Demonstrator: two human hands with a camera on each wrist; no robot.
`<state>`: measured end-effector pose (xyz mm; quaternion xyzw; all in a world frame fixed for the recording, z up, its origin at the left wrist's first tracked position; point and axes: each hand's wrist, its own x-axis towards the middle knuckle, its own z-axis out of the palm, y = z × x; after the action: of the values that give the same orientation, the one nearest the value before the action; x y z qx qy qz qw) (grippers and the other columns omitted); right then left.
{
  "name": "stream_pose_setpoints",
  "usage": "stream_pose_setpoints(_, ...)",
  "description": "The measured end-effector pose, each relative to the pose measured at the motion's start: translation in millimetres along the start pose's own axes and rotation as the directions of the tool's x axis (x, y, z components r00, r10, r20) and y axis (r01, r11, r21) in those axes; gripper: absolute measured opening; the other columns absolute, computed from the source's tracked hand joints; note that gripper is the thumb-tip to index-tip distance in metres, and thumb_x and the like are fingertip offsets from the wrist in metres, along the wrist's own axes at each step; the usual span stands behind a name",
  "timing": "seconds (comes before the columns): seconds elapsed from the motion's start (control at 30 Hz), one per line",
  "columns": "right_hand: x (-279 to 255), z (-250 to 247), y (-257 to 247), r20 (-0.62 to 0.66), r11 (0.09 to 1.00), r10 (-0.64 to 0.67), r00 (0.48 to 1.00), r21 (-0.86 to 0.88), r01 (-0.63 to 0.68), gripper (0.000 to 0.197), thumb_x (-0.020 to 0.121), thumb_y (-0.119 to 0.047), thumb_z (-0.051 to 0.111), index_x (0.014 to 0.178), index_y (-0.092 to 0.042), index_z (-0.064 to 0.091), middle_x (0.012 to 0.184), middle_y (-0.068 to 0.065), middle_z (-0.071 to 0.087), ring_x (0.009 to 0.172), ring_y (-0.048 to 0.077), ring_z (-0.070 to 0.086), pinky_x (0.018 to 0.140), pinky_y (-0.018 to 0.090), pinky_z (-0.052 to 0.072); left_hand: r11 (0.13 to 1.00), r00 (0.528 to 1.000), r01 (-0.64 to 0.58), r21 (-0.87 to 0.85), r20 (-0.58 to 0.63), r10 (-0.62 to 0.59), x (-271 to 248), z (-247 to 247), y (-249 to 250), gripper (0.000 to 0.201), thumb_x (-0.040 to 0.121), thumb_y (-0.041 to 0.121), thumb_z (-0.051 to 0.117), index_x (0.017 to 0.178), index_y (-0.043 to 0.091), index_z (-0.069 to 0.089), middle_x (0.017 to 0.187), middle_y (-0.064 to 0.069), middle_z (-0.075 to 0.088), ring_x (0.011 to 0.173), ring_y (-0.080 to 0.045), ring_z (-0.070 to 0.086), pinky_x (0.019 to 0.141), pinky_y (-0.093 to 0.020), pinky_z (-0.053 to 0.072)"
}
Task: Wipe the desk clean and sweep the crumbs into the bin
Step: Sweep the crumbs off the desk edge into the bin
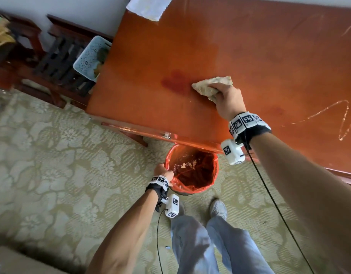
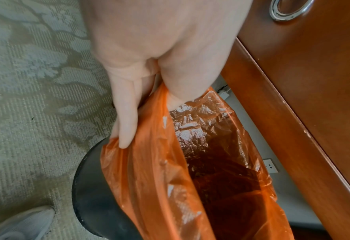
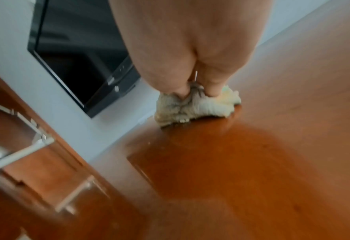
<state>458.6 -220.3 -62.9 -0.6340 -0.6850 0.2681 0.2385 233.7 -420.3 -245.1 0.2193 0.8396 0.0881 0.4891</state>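
Note:
My right hand [image 1: 223, 93] grips a crumpled beige cloth [image 1: 207, 85] and presses it onto the orange-brown desk [image 1: 230, 46], just right of a darker wet patch [image 1: 175, 83]. The same cloth [image 3: 194, 107] shows bunched under my fingers [image 3: 211, 87] in the right wrist view. Below the desk's front edge stands a black bin [image 2: 92, 194] lined with an orange bag [image 1: 190, 169]; pale crumbs [image 1: 188, 164] lie inside. My left hand [image 1: 163, 172] grips the bin's rim and the orange bag [image 2: 149, 162] on its left side.
A white towel [image 1: 149, 5] lies at the desk's far edge. A pale blue basket [image 1: 89, 58] and dark wooden furniture [image 1: 58, 56] stand left of the desk. Patterned carpet [image 1: 52, 155] covers the floor. My shoes [image 1: 218, 209] are near the bin. A black screen [image 3: 81, 65] hangs on the wall.

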Motion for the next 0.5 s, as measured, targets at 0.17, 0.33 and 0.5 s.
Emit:
stream_pose_setpoints(0.17,37,25,-13,0.097,0.986,-0.022,0.995,-0.162,0.038,0.054,0.09,-0.001,0.05,0.133,-0.033,0.06,0.122,0.004,0.067,0.111,0.026,0.063,0.09,0.024,0.047,1.0,1.0,0.008,0.011,-0.012,-0.008,14,-4,-7,0.025,0.075,-0.002,0.066,0.095,0.011,0.071,0.102,-0.01,0.074,0.089,-0.033,0.073,0.069,-0.048,0.064)
stream_pose_setpoints(0.33,2,26,-27,0.198,0.922,-0.131,0.971,-0.336,0.193,0.059,0.087,0.0,0.045,0.136,-0.03,0.055,0.137,0.001,0.06,0.115,0.028,0.063,0.097,0.038,0.052,0.998,1.0,-0.028,0.047,-0.011,0.029,7,-6,6,0.018,0.078,0.001,0.066,0.091,0.013,0.07,0.099,-0.008,0.074,0.088,-0.031,0.073,0.074,-0.045,0.064)
stream_pose_setpoints(0.5,-106,27,-21,0.327,0.897,-0.226,0.918,-0.298,0.327,0.059,0.09,0.002,0.05,0.137,-0.032,0.056,0.135,-0.001,0.063,0.113,0.021,0.066,0.088,0.038,0.059,0.998,0.999,-0.04,0.052,-0.007,0.04,2,-9,22,0.022,0.077,-0.002,0.064,0.094,0.01,0.071,0.102,-0.008,0.075,0.088,-0.031,0.074,0.071,-0.045,0.064)
